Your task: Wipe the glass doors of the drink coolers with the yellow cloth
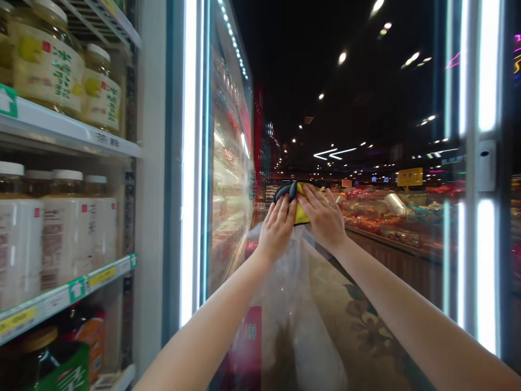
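Observation:
A yellow and dark grey cleaning cloth (302,209) is bunched against the clear glass door (301,326) at mid view. My left hand (277,227) presses on its grey folded side, fingers stretched upward over the cloth. On the yellow side lies my right hand (326,220), its fingers angled up and to the left, holding the cloth to the glass. Both arms reach forward, and the hands are close together. The palms and the cloth's underside are hidden. Whitish haze shows on the glass below the hands.
At left, cooler shelves (81,129) hold jars with yellow labels (52,65), white-capped bottles (67,233) and a green-labelled container (52,358). Bright light strips (190,163) run down the door opening, and another lit frame (486,260) stands at right. Store displays (391,222) appear beyond the glass.

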`<action>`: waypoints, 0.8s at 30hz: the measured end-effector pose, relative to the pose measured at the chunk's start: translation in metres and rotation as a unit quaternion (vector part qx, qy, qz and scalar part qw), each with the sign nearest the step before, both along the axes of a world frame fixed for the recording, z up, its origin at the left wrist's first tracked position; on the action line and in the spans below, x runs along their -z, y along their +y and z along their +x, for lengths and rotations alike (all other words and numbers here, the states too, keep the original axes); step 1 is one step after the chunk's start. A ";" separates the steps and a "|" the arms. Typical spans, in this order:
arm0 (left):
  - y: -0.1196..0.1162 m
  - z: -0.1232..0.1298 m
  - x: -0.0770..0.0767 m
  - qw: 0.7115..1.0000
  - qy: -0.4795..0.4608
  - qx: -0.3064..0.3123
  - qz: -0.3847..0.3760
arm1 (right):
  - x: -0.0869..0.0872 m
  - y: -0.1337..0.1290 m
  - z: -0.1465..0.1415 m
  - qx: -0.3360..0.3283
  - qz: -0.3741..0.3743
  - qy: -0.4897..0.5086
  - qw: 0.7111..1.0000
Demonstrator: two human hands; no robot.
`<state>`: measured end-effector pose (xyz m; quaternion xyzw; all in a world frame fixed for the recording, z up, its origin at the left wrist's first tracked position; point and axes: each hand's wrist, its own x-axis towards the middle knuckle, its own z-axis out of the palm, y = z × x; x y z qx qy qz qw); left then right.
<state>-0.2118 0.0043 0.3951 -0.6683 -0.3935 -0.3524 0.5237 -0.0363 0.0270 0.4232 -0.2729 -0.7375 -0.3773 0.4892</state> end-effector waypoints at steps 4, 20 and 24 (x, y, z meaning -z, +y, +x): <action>-0.003 -0.038 -0.034 1.000 -0.023 0.004 0.017 | -0.031 -0.006 -0.051 -0.002 0.004 0.054 0.999; -0.018 -0.098 -0.028 0.996 -0.083 -0.014 0.016 | -0.040 -0.023 -0.123 -0.010 0.014 0.029 0.999; -0.027 -0.128 0.003 0.990 -0.139 -0.009 0.025 | -0.025 -0.029 -0.154 -0.037 0.024 -0.027 0.999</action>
